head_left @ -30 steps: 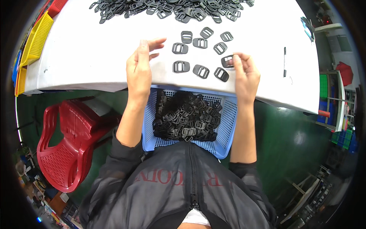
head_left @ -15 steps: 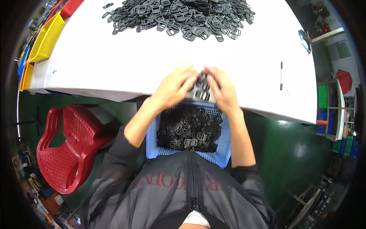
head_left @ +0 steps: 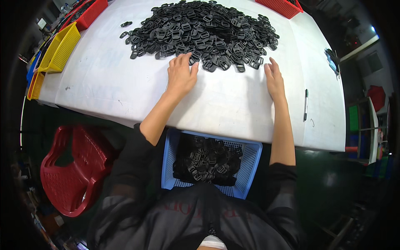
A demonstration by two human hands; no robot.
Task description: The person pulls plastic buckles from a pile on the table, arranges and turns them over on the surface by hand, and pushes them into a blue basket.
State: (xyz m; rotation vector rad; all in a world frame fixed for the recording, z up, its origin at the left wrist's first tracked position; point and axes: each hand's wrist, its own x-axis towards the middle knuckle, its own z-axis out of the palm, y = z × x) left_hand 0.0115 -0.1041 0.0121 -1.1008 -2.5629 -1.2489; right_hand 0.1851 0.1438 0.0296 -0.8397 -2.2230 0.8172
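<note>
A green floor (head_left: 318, 171) spreads under one white table (head_left: 233, 114), with crowded shelving at the far right. Nearest, the person's dark jacket (head_left: 179, 218) hides part of the near rim of one blue basket (head_left: 250, 166), which holds black buckles too jumbled to count. One red chair (head_left: 75, 177) stands left of the basket. On the table, one pen (head_left: 306, 105) lies to the right, well apart from both hands. The right hand (head_left: 275, 81) is empty, fingers straight and close together, just beside the pile's near right corner. The left hand (head_left: 181, 77) has its fingers extended and thumb apart, fingertips at the pile's near edge; whether they touch it I cannot tell, and they cover a little of it. Beyond lies one big pile (head_left: 208, 31) of black buckles, overlapped past counting, with a few pieces loose at its left. Around it are one blue-handled tool (head_left: 332, 60) at the right edge, two yellow baskets (head_left: 60, 52) at the left, and two red baskets (head_left: 92, 16), one at each far side.
</note>
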